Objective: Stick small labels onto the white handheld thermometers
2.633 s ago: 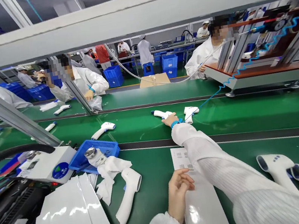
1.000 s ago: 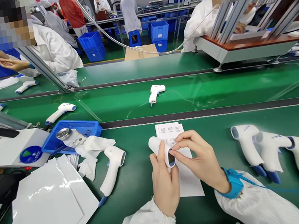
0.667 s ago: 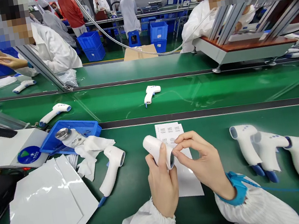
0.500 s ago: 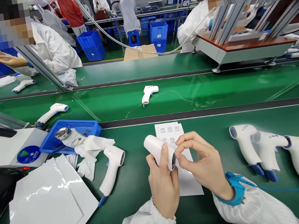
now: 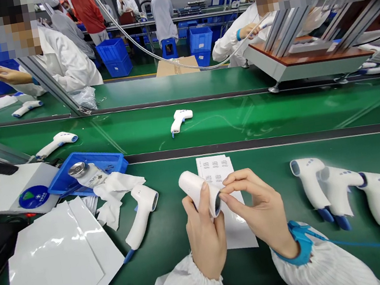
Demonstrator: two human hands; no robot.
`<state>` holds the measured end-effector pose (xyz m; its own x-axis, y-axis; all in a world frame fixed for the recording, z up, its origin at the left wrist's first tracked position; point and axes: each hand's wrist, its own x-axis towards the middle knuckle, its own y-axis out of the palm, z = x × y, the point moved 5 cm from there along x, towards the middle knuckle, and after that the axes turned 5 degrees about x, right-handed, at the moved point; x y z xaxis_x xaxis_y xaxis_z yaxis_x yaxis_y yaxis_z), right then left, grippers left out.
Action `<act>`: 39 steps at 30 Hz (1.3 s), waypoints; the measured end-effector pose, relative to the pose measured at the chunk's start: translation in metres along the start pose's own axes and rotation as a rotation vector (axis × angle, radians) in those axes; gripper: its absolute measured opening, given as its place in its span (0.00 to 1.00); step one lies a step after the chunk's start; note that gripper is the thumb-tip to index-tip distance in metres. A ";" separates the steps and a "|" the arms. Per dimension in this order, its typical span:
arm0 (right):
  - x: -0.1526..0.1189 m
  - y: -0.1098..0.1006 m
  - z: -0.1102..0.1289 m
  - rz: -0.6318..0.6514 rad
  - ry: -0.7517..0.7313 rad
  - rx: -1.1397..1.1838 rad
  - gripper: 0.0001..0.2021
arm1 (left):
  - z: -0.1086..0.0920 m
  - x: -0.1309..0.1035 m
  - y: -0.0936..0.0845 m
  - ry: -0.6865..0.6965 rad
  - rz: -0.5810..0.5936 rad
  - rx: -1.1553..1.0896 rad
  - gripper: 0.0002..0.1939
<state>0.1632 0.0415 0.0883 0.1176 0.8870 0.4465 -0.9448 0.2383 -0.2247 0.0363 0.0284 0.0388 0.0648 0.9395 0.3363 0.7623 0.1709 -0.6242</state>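
Note:
A white thermometer-like device [image 5: 193,185] is in my left hand [image 5: 206,237], its fingers wrapped round the body and its dark round end facing right. My right hand [image 5: 260,213] is at that end, thumb and index finger pinched together at the rim; anything between them is too small to make out. A blue band circles my right wrist. Under and behind the hands lies a white sheet with small printed marks [image 5: 234,232]. Another white device [image 5: 141,214] rests to the left, its blue tip toward me.
Several white devices [image 5: 339,185] lie at the right. Glossy white sheets [image 5: 58,267], a blue tray [image 5: 113,162] and crumpled white paper [image 5: 109,214] are at the left. A green conveyor [image 5: 130,133] carries devices. People in white sit across it.
The devices on the conveyor have shifted left. The held device has moved slightly left with my left hand. Across the conveyor, the right-hand person's hand has come into view.

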 end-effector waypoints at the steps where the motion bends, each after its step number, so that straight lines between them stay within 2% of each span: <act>1: 0.000 0.000 0.000 0.001 0.008 0.009 0.08 | 0.000 0.000 -0.001 0.017 -0.015 0.026 0.39; 6: 0.001 0.003 0.001 -0.001 0.032 0.039 0.08 | -0.001 0.000 -0.004 0.072 -0.061 0.121 0.40; 14: -0.002 0.004 0.006 -0.033 0.002 0.049 0.11 | -0.006 -0.001 -0.007 0.119 -0.119 0.129 0.39; 19: -0.001 0.004 0.009 -0.033 -0.020 0.042 0.11 | -0.007 -0.003 -0.005 0.083 -0.053 -0.018 0.38; 26: 0.000 0.003 0.011 -0.007 -0.011 0.070 0.11 | -0.009 -0.007 -0.003 -0.055 0.065 -0.184 0.37; 39: 0.000 0.002 0.014 0.005 -0.009 0.105 0.11 | -0.013 -0.007 -0.008 -0.105 0.070 -0.335 0.33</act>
<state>0.1569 0.0363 0.0993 0.1108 0.8843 0.4536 -0.9722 0.1912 -0.1353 0.0385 0.0171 0.0505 0.0714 0.9738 0.2160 0.9282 0.0144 -0.3718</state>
